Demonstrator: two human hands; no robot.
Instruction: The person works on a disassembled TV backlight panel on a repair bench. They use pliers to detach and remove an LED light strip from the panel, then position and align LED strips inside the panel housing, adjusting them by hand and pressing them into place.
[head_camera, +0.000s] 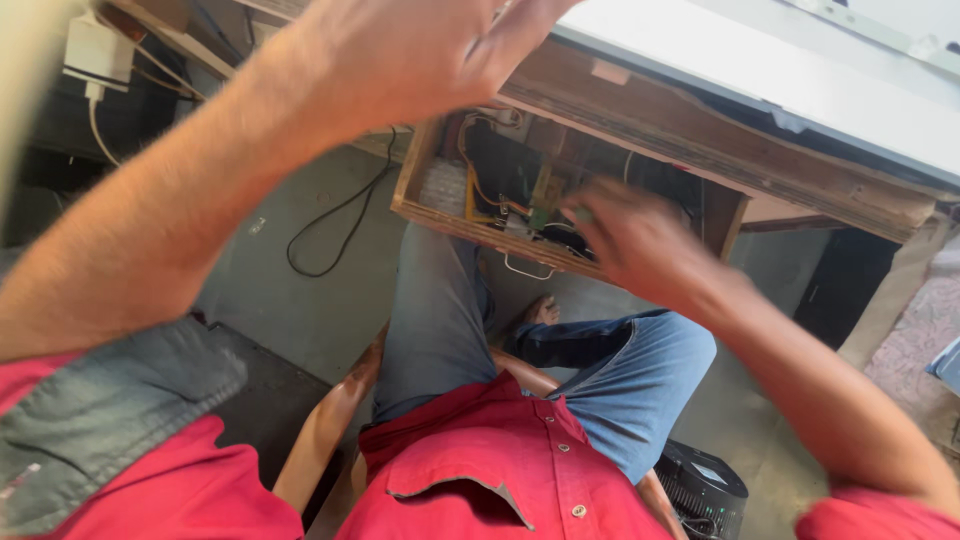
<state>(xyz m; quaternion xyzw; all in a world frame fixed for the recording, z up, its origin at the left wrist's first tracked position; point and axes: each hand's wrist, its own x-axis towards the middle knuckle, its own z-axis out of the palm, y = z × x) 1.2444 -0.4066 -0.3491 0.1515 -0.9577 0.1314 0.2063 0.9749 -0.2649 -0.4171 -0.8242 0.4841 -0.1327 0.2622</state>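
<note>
Nearest the lens: left forearm, bare, crossing the upper left of the view, ending in the left hand raised high and close to the camera. Fingers loosely spread and partly cut off by the top edge; nothing visibly held, though the fingertips run out of view so the grip cannot be told for certain. Below it, red shirt with a grey-blue patch at the left sleeve, and blue jeans; the person sits on a wooden chair over a grey floor. Right hand reaches forward and down into an open wooden drawer that hangs under the edge of a workbench with a pale top. Motion blur on this hand; fingers curled toward the drawer's contents, at or touching a small green part among orange wires, but whether they pinch it cannot be told. That part lies just left of the right fingertips, inside the drawer, near its front wall. A metal pull handle hangs from the drawer front, directly below the fingers. Black cable loops on the floor left of the drawer. Black fan-like device sits on the floor by the right knee.
</note>
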